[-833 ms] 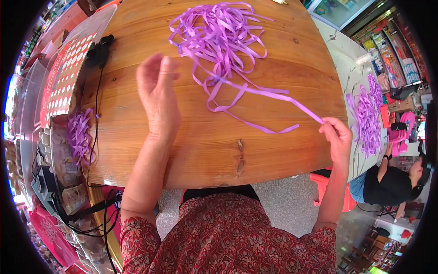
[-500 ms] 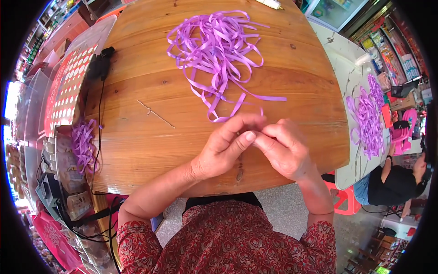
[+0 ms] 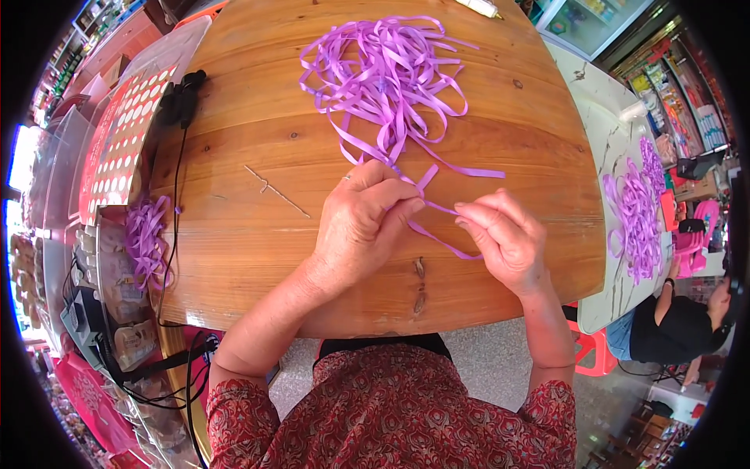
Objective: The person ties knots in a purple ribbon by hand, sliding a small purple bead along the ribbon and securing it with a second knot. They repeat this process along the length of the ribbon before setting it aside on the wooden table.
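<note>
Forearms [image 3: 273, 316] reach up and inward from patterned red sleeves [image 3: 242, 406] on my feed, over the wooden counter [image 3: 234, 281]. My right hand [image 3: 508, 241] pinches a purple ribbon [image 3: 442, 208] between thumb and fingertips; my left hand [image 3: 361, 217], its back upward and fingers curled, grips ribbon just beside it. I see a thin brownish strand [image 3: 287, 201] lying to their left. Beyond the hands, a tangled purple ribbon pile [image 3: 387, 86] spreads across the counter.

ribbon [image 3: 442, 209] pt. hid. by hands [image 3: 361, 215] | wht tube [image 3: 480, 7] cut @ top
</note>
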